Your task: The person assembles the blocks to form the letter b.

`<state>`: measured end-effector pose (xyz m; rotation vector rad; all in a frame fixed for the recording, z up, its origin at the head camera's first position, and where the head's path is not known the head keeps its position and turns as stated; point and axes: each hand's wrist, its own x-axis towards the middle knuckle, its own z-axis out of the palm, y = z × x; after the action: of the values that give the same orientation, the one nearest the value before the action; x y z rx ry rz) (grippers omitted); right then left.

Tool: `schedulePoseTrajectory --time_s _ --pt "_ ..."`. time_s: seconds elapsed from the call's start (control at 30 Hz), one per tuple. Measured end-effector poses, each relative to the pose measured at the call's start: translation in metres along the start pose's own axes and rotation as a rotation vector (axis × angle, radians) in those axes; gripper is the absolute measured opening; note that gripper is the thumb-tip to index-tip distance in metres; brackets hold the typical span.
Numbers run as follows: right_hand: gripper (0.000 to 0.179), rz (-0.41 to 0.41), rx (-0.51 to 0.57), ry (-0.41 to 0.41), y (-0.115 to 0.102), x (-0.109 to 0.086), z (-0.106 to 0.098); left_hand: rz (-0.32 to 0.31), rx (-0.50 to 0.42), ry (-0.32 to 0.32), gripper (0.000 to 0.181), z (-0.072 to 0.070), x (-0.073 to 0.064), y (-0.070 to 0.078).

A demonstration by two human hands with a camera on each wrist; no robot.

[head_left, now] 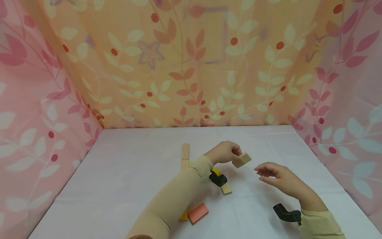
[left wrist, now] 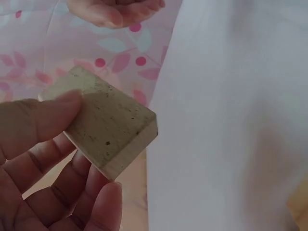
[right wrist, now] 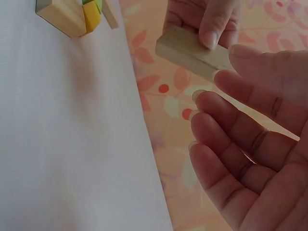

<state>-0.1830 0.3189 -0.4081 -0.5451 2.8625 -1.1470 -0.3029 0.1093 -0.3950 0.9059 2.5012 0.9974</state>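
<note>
My left hand (head_left: 224, 152) pinches a pale wooden block (head_left: 242, 160) between thumb and fingers, above the white table. Close up in the left wrist view, the block (left wrist: 113, 122) is flat and rectangular, with small dark specks on its broad face. To the right of it my right hand (head_left: 282, 179) hovers with relaxed, slightly bent fingers and holds nothing. A gap separates its fingertips from the block in the head view. From the right wrist, the block (right wrist: 190, 53) shows beyond the right hand (right wrist: 255, 144), partly covered by its thumb.
Two pale wooden blocks (head_left: 185, 151) lie end to end left of my left hand. Near my left forearm are a yellow block (head_left: 216, 171), a wooden block (head_left: 226, 189), a red block (head_left: 198, 213) and an orange-yellow block (head_left: 184, 215). Floral cloth (head_left: 191, 66) walls the table (head_left: 119, 179).
</note>
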Motion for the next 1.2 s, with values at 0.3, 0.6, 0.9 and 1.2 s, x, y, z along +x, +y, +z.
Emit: schedulePoseTrajectory --time_s 0.3,0.6,0.9,1.2 --pt "0.024 -0.035 0.022 -0.018 -0.003 0.0 0.003 -0.032 -0.01 -0.039 0.016 -0.006 -0.035 -0.005" --pt "0.024 -0.033 0.021 -0.028 -0.001 0.0 0.006 -0.026 -0.055 -0.087 0.015 -0.003 -0.068 -0.022" --pt "0.024 -0.027 0.019 -0.04 -0.002 -0.001 0.008 -0.063 -0.144 -0.132 0.02 0.003 -0.088 -0.037" --pt "0.022 -0.041 0.04 -0.049 -0.006 -0.002 0.008 -0.077 -0.061 -0.257 0.015 0.004 -0.099 -0.042"
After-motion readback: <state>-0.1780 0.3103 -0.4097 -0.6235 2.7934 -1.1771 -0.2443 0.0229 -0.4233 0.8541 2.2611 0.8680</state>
